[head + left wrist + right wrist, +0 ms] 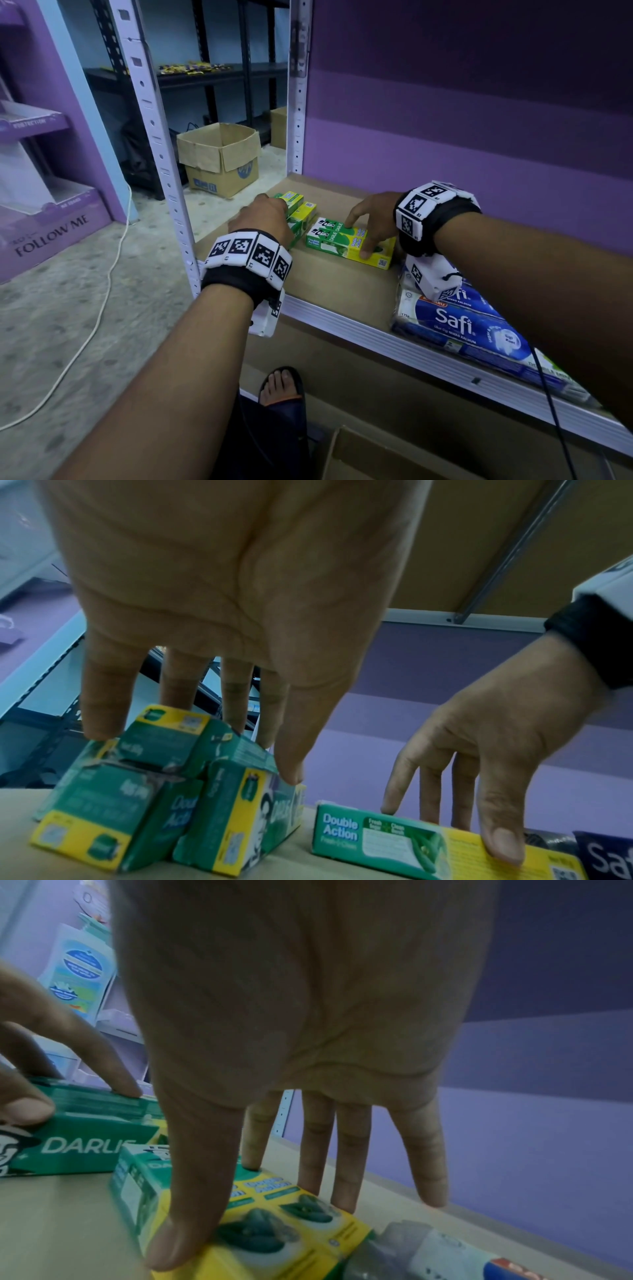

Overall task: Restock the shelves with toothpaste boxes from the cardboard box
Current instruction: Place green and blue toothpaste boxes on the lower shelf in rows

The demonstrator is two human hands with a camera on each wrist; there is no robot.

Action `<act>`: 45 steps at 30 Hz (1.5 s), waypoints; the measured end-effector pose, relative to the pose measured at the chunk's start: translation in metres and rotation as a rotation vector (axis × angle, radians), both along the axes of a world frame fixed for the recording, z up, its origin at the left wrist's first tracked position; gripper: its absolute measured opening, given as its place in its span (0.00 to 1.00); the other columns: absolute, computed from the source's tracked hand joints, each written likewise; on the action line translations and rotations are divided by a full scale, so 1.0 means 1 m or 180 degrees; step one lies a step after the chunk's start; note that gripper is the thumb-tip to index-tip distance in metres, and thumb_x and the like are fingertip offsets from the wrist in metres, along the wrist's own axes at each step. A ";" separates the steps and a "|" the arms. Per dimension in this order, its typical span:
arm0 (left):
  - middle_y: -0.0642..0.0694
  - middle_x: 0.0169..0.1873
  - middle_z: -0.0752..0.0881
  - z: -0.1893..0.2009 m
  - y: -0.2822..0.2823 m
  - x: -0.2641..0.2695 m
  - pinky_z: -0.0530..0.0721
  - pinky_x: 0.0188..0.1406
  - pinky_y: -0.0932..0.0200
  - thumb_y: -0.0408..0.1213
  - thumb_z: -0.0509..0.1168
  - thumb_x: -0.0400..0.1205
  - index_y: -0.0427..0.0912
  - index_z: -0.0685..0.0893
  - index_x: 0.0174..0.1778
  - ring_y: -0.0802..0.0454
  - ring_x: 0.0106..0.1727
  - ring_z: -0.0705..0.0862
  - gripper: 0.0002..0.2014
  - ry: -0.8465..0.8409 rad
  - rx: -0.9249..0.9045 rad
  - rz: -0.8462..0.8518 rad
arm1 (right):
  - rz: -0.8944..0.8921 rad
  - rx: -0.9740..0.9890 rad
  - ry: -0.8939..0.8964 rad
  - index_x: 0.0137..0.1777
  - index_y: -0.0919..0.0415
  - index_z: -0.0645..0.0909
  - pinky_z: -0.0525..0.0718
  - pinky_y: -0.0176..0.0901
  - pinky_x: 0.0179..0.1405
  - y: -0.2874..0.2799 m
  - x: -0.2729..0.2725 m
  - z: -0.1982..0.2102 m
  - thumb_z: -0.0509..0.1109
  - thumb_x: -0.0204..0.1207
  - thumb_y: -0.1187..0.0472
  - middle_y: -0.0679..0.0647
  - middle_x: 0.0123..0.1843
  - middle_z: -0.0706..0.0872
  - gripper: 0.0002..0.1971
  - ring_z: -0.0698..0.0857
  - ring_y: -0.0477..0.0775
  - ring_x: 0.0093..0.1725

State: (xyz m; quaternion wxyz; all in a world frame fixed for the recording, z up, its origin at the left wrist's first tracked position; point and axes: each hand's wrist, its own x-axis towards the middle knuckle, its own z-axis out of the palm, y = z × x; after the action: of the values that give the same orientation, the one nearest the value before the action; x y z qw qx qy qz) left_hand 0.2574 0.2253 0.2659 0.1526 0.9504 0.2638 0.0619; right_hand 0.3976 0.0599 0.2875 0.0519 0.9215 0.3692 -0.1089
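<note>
Green-and-yellow Darlie toothpaste boxes lie on the brown shelf board. My left hand spans a small stacked group of them at the shelf's left end, with the fingers behind and the thumb at the near edge. The left wrist view shows that hand over the same group. My right hand holds two boxes lying flat side by side. Its thumb presses their near side and its fingers reach the top and far side of the pair.
Blue Safi packs fill the shelf right of the Darlie boxes. An open cardboard box sits below by my sandalled foot. Another carton stands on the floor behind the white shelf upright. A white cable crosses the floor.
</note>
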 end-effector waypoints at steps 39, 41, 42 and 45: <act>0.41 0.69 0.80 -0.001 0.019 -0.016 0.78 0.68 0.49 0.40 0.67 0.82 0.52 0.84 0.68 0.38 0.71 0.75 0.17 -0.0625 -0.0366 0.0281 | 0.0067 0.0212 -0.0246 0.70 0.47 0.80 0.76 0.40 0.57 -0.005 -0.019 0.010 0.80 0.72 0.55 0.51 0.71 0.81 0.26 0.82 0.57 0.65; 0.41 0.67 0.82 -0.001 0.022 -0.020 0.74 0.69 0.53 0.43 0.68 0.81 0.49 0.84 0.68 0.39 0.70 0.76 0.18 -0.0657 -0.0417 0.0307 | 0.0216 0.0269 -0.0235 0.70 0.47 0.80 0.75 0.38 0.57 0.004 -0.028 0.013 0.79 0.73 0.57 0.51 0.71 0.81 0.26 0.82 0.56 0.64; 0.41 0.66 0.83 0.000 0.024 -0.021 0.74 0.70 0.54 0.45 0.69 0.81 0.48 0.84 0.68 0.40 0.70 0.77 0.19 -0.0687 -0.0464 0.0320 | 0.0298 0.0320 -0.0236 0.71 0.48 0.80 0.74 0.37 0.55 0.009 -0.032 0.014 0.78 0.73 0.58 0.51 0.70 0.81 0.25 0.82 0.56 0.64; 0.40 0.67 0.83 0.000 0.027 -0.024 0.76 0.71 0.53 0.46 0.72 0.79 0.47 0.84 0.68 0.41 0.70 0.78 0.21 -0.0768 -0.0751 0.0400 | 0.0570 0.0372 -0.0228 0.73 0.50 0.78 0.74 0.36 0.56 0.025 -0.044 0.015 0.75 0.76 0.61 0.53 0.69 0.82 0.24 0.81 0.55 0.65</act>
State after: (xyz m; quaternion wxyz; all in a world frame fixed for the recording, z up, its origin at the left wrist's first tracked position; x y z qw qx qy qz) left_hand 0.2330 0.2522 0.2663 0.2894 0.8932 0.3079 0.1535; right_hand 0.3538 0.0854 0.3027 0.0208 0.8895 0.4537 -0.0491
